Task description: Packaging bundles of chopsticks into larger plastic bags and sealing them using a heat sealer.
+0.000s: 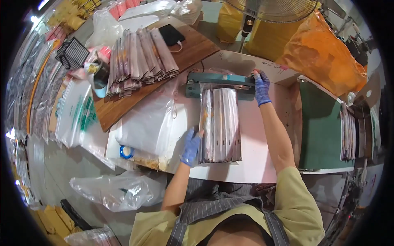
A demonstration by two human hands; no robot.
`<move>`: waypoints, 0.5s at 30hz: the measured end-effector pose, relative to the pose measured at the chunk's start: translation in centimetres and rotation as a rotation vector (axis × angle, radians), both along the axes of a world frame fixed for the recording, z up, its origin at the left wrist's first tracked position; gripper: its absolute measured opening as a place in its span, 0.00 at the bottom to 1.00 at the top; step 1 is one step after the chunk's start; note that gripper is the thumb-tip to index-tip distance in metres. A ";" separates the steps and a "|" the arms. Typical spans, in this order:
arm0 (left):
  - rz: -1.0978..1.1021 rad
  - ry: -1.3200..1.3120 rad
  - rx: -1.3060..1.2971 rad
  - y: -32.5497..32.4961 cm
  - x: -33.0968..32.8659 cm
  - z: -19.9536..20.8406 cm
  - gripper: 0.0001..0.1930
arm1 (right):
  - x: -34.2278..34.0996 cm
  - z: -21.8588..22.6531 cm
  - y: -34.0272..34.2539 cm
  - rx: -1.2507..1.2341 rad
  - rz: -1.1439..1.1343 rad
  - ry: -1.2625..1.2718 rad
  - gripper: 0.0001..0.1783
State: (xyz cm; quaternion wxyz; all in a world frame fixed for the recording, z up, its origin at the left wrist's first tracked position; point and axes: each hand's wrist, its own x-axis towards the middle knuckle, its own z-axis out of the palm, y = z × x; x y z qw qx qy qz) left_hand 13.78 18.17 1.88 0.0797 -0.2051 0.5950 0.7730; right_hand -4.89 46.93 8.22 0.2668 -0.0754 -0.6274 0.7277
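Observation:
A teal bag sealer [221, 78] with a long arm stands on the white worktable. My right hand [262, 87], in a blue glove with bare fingertips, is closed round the right end of that arm. In front of the sealer lies a clear plastic bag [220, 125] filled with several long, slim printed packets side by side. The bag's far end reaches to the sealer, under its arm. My left hand [191, 147], gloved the same way, is closed at the bag's left edge near its lower half, its thumb against the side.
A tilted wooden board [119, 112] at the left carries a heap of slim packets [141, 57] and a black phone [171, 35]. Below lie clear bags [143, 127] and a blue tape roll [126, 152]. A green panel [320, 125] stands at right; a fan [271, 10] is beyond.

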 end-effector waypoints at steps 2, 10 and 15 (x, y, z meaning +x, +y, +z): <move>-0.144 0.109 -0.249 -1.8 3.1 -1.9 0.28 | 0.1 0.1 0.0 0.033 0.018 -0.001 0.06; -0.007 0.409 -0.771 -15.0 0.3 8.9 0.06 | 14.9 -5.0 -9.1 1.208 0.248 -0.083 0.32; -0.183 0.592 -1.376 -19.6 -0.6 7.6 0.07 | 23.7 -1.8 -14.5 0.925 0.245 -0.110 0.28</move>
